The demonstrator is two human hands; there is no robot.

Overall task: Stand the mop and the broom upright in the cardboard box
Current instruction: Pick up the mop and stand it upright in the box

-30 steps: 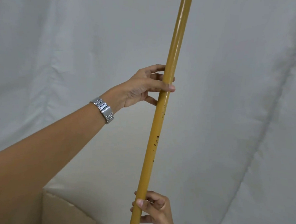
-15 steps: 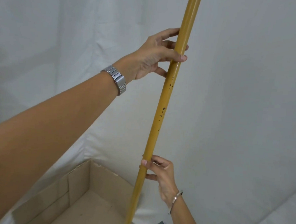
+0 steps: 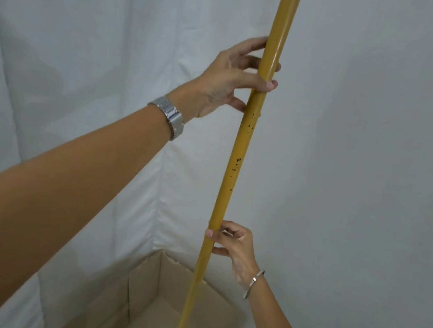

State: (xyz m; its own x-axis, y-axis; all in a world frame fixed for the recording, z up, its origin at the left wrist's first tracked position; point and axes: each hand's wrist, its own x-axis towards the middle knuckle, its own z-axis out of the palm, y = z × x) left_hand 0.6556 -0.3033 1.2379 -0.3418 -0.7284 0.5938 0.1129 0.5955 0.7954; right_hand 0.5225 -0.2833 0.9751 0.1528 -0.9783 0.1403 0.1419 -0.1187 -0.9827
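Note:
A long yellow-brown handle (image 3: 239, 152) with dark specks runs nearly upright, leaning slightly right at the top, from the top edge down to the bottom edge. Its head is out of view, so I cannot tell whether it is the mop or the broom. My left hand (image 3: 233, 76), a steel watch on its wrist, grips the handle high up. My right hand (image 3: 233, 248), wearing a thin bracelet, holds it lower down. The open cardboard box (image 3: 147, 281) stands below, and the handle's lower part passes in front of the box's inside.
White cloth (image 3: 363, 147) hangs behind and to both sides, forming a corner behind the box. The box's far corner sits against that corner.
The view has tilted down, so more of the box shows. Both hands keep their grip, and the handle sits a little lower towards the box.

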